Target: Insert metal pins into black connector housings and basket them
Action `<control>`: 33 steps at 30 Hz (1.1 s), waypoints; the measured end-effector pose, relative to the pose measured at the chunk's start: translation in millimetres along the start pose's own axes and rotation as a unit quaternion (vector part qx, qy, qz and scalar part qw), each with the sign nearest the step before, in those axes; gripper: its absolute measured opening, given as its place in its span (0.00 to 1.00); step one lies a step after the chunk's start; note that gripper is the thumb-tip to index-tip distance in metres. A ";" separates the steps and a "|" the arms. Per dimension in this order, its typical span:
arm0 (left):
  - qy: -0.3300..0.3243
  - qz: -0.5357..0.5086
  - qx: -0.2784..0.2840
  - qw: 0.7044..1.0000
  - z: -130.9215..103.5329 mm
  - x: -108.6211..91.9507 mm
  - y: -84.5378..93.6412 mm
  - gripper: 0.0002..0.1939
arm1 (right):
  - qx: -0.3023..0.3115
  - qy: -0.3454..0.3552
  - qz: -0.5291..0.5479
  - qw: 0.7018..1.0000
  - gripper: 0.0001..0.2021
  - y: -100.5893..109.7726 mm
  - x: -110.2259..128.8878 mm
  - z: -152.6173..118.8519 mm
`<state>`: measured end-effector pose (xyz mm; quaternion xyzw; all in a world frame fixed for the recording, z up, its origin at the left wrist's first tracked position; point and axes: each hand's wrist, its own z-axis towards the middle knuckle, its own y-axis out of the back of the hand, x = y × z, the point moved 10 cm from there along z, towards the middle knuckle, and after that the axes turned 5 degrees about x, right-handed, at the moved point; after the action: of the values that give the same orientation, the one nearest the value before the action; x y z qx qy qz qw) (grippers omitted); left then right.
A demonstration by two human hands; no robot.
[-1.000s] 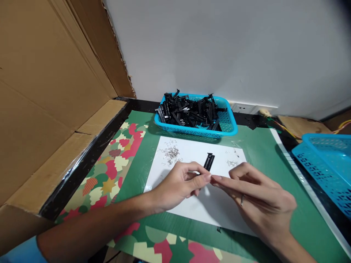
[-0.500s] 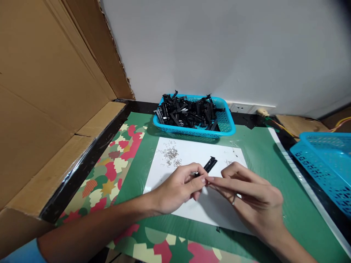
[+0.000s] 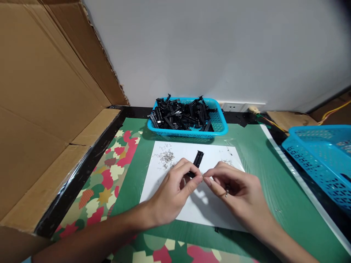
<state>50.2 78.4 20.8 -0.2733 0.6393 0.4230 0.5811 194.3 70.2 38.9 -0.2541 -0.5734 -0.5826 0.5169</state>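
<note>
My left hand (image 3: 178, 191) is closed around the lower end of a black plastic part (image 3: 198, 159), which points up and away over the white sheet (image 3: 200, 212). My right hand (image 3: 238, 186) meets it at the fingertips, thumb and forefinger pinched together; whatever is between them is too small to make out. A ring shows on a right finger. On the sheet, a pile of tiny thin metal pieces (image 3: 166, 157) lies to the left, and a smaller group (image 3: 227, 162) lies behind my right hand.
Behind the sheet stands a blue basket (image 3: 186, 133) heaped with black plastic parts. Another blue basket (image 3: 307, 153) is at the right edge. Cardboard (image 3: 41, 87) walls the left side. A wall socket (image 3: 233, 107) with a plug and wires is at the back.
The black part has turned more upright in my left hand. My right fingers have curled into a tighter pinch. The whole view has shifted slightly.
</note>
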 end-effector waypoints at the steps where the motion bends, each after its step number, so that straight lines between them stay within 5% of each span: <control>1: -0.002 0.010 -0.002 1.000 -0.5 -0.5 0.2 0.14 | -0.001 -0.010 0.010 1.000 0.08 0.1 -1.7 -0.1; 9: -0.009 0.032 -0.012 0.999 -0.4 0.5 3.6 0.14 | 0.023 -0.029 0.004 0.999 0.09 0.3 -2.4 1.5; 15: 0.027 -0.135 0.016 0.990 -1.7 17.9 -7.0 0.13 | -0.045 0.064 -0.068 0.995 0.05 16.8 14.7 -4.4; 21: 0.002 -0.345 -0.022 0.939 -2.6 15.7 -11.7 0.34 | -0.047 0.165 -0.129 0.977 0.12 10.8 43.9 -21.8; 27: 0.023 -0.387 -0.029 0.921 -2.5 12.1 -9.6 0.38 | -0.029 0.214 -0.200 0.956 0.11 3.4 60.9 -27.0; 33: 0.032 -0.394 -0.027 0.918 -2.7 16.5 -9.9 0.38 | -0.014 0.187 -0.160 0.969 0.11 0.3 52.2 -24.6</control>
<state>54.2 73.6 2.5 -0.5317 0.4865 0.1680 0.6725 184.3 31.0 80.2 -0.0524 -0.4915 -0.7029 0.5115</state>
